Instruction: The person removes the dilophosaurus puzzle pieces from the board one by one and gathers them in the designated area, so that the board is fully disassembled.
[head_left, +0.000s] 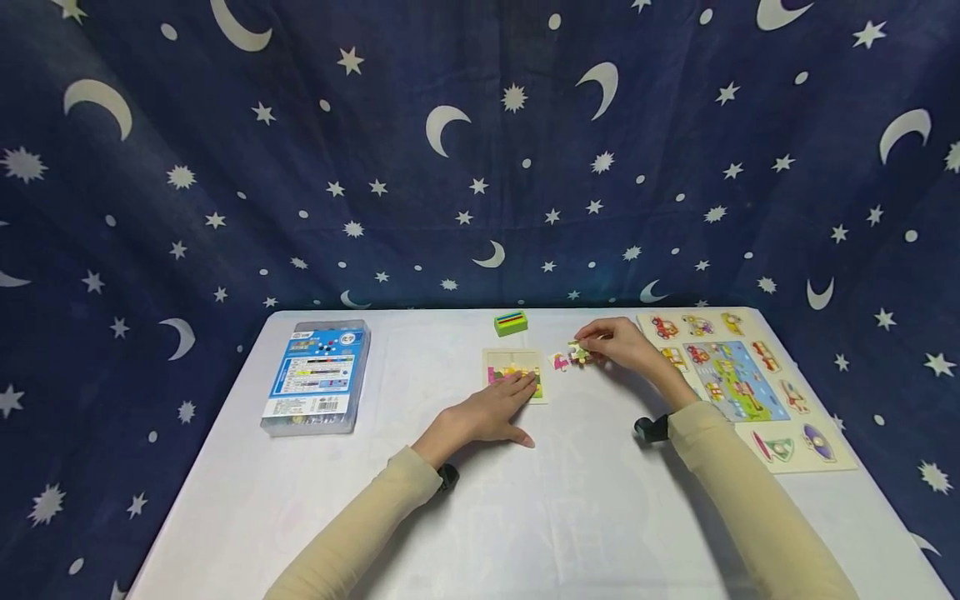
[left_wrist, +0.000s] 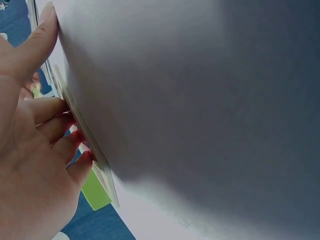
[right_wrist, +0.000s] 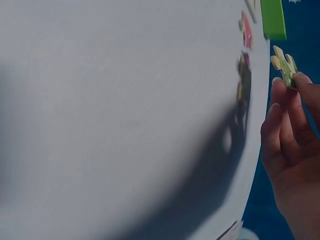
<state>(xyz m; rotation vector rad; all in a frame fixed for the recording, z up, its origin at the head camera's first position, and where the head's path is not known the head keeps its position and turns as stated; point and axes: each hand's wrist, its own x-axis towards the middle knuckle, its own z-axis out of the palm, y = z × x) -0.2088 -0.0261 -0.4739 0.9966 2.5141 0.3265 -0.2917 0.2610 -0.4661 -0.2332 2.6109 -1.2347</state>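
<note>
A small wooden jigsaw tray (head_left: 489, 358) lies mid-table, its lower part filled with colourful pieces and its upper part bare. My left hand (head_left: 491, 411) rests flat on it, fingertips touching the pieces and thumb spread away on the cloth. To the right, my right hand (head_left: 621, 343) pinches a green and yellow jigsaw piece (right_wrist: 286, 67) between thumb and fingers, lifted above the table. Beside that hand a pink jigsaw piece (head_left: 560, 362) lies on the cloth. Another piece or more lies partly hidden under the right hand in the head view.
A green block (head_left: 511, 323) with coloured strips stands behind the tray. At the left lies a clear plastic case (head_left: 315, 379) with a blue label. A large picture puzzle board (head_left: 806, 450) lies at the right, partly under the right forearm. A starry curtain (head_left: 405, 225) hangs behind the table.
</note>
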